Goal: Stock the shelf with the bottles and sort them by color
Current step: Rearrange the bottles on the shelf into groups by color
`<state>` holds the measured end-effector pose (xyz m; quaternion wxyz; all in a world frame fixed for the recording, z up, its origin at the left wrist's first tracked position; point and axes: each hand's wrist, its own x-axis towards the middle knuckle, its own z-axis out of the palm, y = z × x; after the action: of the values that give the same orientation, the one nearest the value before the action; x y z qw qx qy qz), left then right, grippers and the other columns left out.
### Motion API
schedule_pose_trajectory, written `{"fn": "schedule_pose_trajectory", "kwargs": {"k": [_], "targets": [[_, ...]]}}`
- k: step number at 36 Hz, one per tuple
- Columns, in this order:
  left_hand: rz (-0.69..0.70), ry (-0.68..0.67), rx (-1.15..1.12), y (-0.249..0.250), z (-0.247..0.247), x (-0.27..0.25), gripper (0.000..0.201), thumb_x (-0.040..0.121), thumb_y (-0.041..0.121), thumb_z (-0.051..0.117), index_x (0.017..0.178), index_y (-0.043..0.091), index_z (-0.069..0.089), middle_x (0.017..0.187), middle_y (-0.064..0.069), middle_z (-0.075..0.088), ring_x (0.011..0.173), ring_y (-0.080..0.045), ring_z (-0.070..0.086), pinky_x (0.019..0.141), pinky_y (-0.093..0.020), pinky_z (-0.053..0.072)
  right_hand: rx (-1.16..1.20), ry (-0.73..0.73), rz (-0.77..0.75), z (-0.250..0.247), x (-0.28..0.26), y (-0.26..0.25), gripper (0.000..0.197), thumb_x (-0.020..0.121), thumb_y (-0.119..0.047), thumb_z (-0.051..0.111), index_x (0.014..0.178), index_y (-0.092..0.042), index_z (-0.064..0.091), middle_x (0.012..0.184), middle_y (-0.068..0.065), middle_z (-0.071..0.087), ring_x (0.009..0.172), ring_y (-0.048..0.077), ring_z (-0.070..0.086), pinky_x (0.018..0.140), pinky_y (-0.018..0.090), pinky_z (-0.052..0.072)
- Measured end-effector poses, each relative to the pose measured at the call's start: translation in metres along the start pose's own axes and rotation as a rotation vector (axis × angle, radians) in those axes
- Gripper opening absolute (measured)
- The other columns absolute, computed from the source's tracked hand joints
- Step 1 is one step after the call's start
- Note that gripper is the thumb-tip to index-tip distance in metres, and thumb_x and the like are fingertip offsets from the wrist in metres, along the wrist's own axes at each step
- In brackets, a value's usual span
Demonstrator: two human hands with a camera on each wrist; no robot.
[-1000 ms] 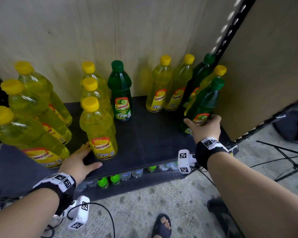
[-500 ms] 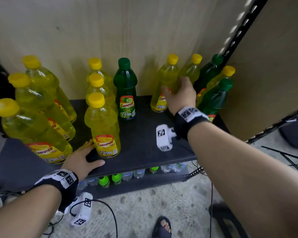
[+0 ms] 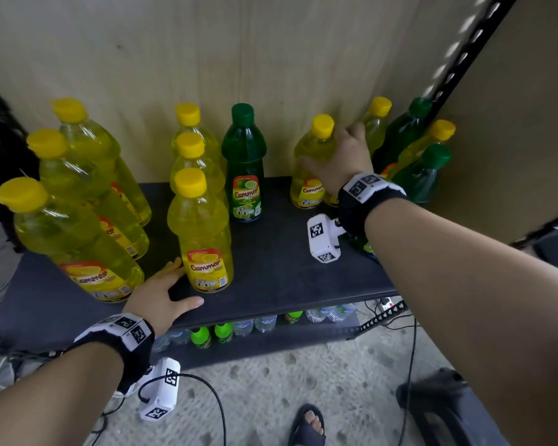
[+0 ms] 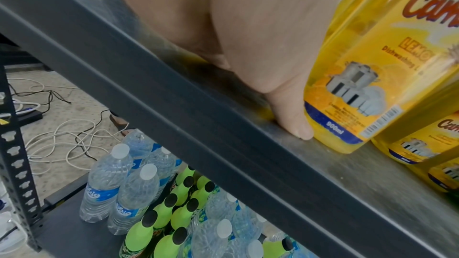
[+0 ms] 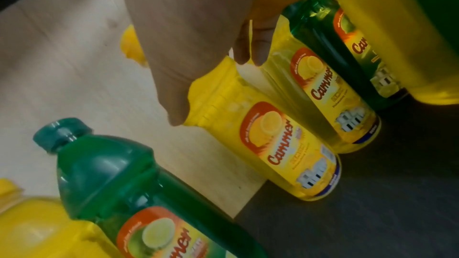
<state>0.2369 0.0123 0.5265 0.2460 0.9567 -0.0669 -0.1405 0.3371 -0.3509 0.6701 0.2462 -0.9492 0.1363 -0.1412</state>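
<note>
This looks like a storeroom or a mock shop set up for recording rather than a real store. A dark metal shelf (image 3: 287, 284) with a slotted upright post (image 3: 464, 56) stands against plain plywood panelling (image 3: 239, 59). On it stand rows of identical dishwashing-liquid bottles (image 3: 203, 233); on the tier below it, water bottles (image 4: 106, 189). Beneath the shelf lie bare concrete floor (image 3: 271, 397) and loose cables (image 4: 62, 136).

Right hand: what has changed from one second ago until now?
The right hand left the front green bottle, moved left and back, and closed its grip on a yellow bottle. The left hand stayed flat on the shelf; bottles unmoved.
</note>
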Motion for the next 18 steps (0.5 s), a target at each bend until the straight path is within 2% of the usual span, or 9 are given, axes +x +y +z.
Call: {"fn": "schedule_pose_trajectory", "kwargs": {"k": [3,8,11,15,18], "targets": [[0.005,0.000,-0.001,0.000,0.000,0.001,0.080,0.084,0.048,0.077,0.153,0.030,0.041,0.164,0.003,0.030,0.151,-0.022,0.029,0.118,-0.040,0.032,0.011,-0.023,-0.008,0.004,-0.013,0.004,0.084,0.068,-0.067,0.079,0.132,-0.020,0.051,0.129,0.008,0.045,0.121,0.031,0.052,0.104,0.040,0.046],[0.013,0.000,-0.007,-0.002,0.001,0.002,0.081,0.084,0.048,0.076,0.154,0.030,0.040,0.165,0.003,0.029,0.152,-0.021,0.027,0.119,-0.040,0.031,0.090,-0.094,0.058,0.009,-0.019,-0.003,0.085,0.068,-0.064,0.081,0.137,-0.030,0.045,0.127,0.005,0.063,0.119,0.030,0.059,0.095,0.037,0.050],[0.018,0.011,-0.012,-0.005,0.003,0.003,0.080,0.084,0.048,0.077,0.153,0.030,0.041,0.164,0.003,0.031,0.152,-0.019,0.027,0.119,-0.040,0.031,0.130,-0.073,0.097,0.011,-0.019,-0.009,0.086,0.072,-0.060,0.081,0.143,-0.030,0.043,0.131,0.006,0.062,0.122,0.030,0.057,0.094,0.035,0.048],[0.030,0.017,-0.017,-0.008,0.004,0.003,0.080,0.084,0.050,0.077,0.153,0.032,0.042,0.164,0.004,0.031,0.152,-0.018,0.026,0.119,-0.040,0.031,0.158,-0.064,0.142,0.011,-0.014,-0.013,0.092,0.074,-0.064,0.078,0.149,-0.029,0.038,0.135,0.007,0.060,0.124,0.031,0.057,0.093,0.037,0.049],[0.029,0.020,-0.019,-0.009,0.005,0.003,0.081,0.084,0.049,0.077,0.154,0.032,0.041,0.164,0.005,0.030,0.153,-0.017,0.025,0.120,-0.039,0.029,0.182,-0.101,0.158,0.010,-0.008,-0.017,0.095,0.076,-0.065,0.076,0.152,-0.026,0.034,0.140,0.007,0.057,0.127,0.030,0.055,0.091,0.034,0.046]]}}
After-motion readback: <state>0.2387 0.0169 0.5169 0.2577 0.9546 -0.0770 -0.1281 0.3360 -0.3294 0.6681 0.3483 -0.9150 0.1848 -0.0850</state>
